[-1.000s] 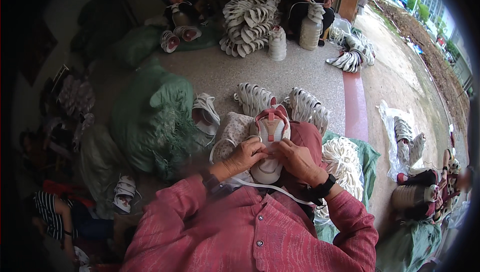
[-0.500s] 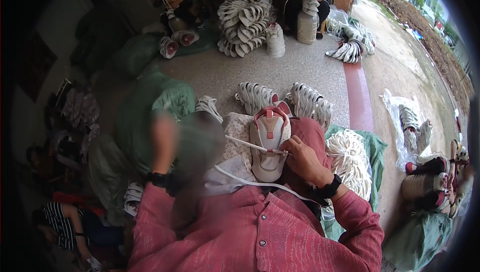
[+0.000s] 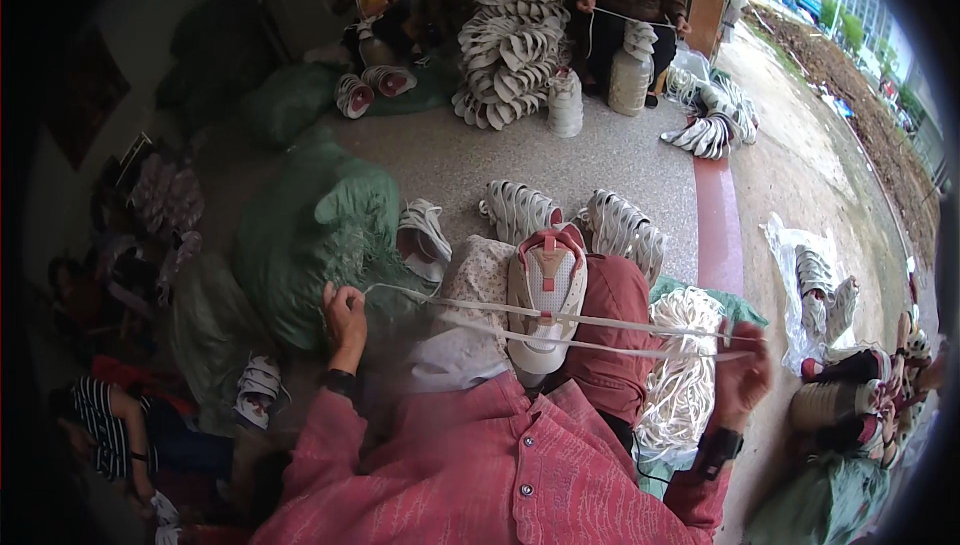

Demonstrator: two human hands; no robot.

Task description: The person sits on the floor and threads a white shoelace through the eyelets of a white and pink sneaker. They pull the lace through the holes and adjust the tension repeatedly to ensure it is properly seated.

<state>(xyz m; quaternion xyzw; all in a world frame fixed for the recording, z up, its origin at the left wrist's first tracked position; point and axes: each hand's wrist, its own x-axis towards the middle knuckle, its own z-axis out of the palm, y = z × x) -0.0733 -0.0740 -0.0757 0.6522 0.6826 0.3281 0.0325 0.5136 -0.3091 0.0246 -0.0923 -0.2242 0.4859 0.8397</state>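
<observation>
Pinching the lace (image 3: 470, 303) between their fingers, left hand (image 3: 345, 320) and blurred right hand (image 3: 742, 370) stood wide apart; strands crossed the shoe (image 3: 541, 345) near its toe, the tongue (image 3: 547, 267) beyond unlaced.

floor (image 3: 450, 160) is showing speckled grey, pink strip (image 3: 716, 220) is edging its right | back: shoe pile (image 3: 513, 50) is rising, white stack (image 3: 565, 108) is standing just beside it, jug (image 3: 629, 87) is standing near | left: green sack (image 3: 320, 210) is slumping | middle: two shoe rows (image 3: 521, 213) are lying side by side | right: plastic sheet (image 3: 784, 255) is lying on concrete (image 3: 785, 170)
</observation>
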